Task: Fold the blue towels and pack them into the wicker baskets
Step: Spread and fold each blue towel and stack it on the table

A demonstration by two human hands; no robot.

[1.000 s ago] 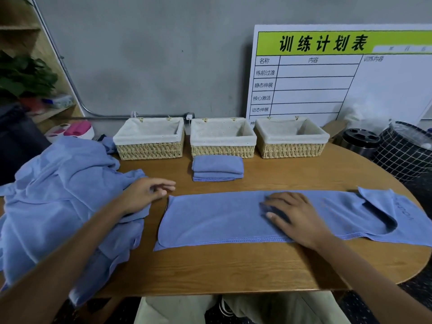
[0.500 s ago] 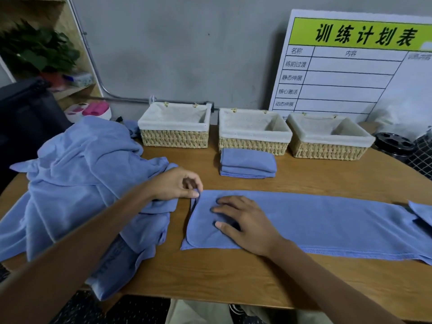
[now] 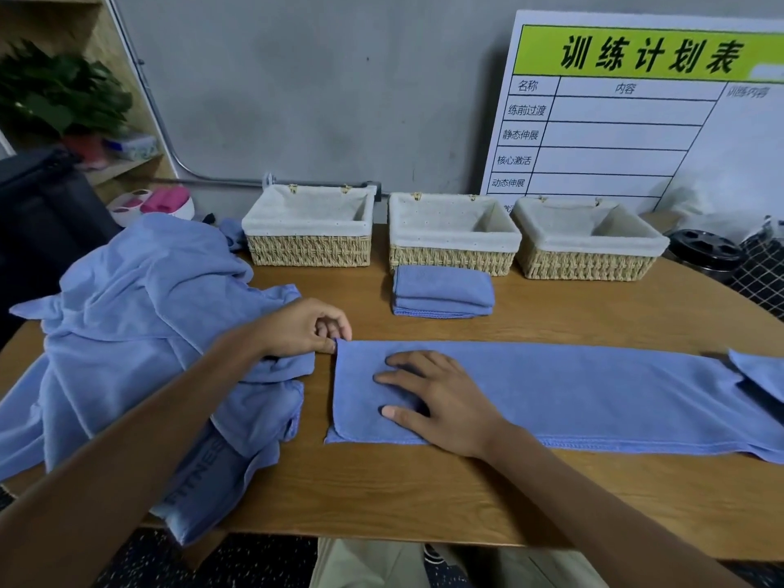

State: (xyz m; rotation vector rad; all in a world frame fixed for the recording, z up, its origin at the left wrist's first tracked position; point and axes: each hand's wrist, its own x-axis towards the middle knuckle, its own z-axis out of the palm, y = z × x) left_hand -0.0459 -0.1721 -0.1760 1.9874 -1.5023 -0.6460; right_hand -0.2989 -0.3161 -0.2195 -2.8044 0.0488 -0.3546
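A long blue towel (image 3: 594, 396) lies flat across the middle of the table (image 3: 382, 494), running off the right edge of the frame. The left hand (image 3: 303, 328) pinches the towel's far left corner between thumb and curled fingers. The right hand (image 3: 441, 403) lies flat on the towel near its left end, fingers straight and spread, gripping nothing. A heap (image 3: 140, 341) of unfolded towels fills the left of the frame. A folded towel (image 3: 443, 290) sits at centre, just before the middle basket (image 3: 452, 241). Two more baskets (image 3: 309, 235) (image 3: 587, 248) flank it along the wall. A white chart (image 3: 636, 120) leans at upper right.
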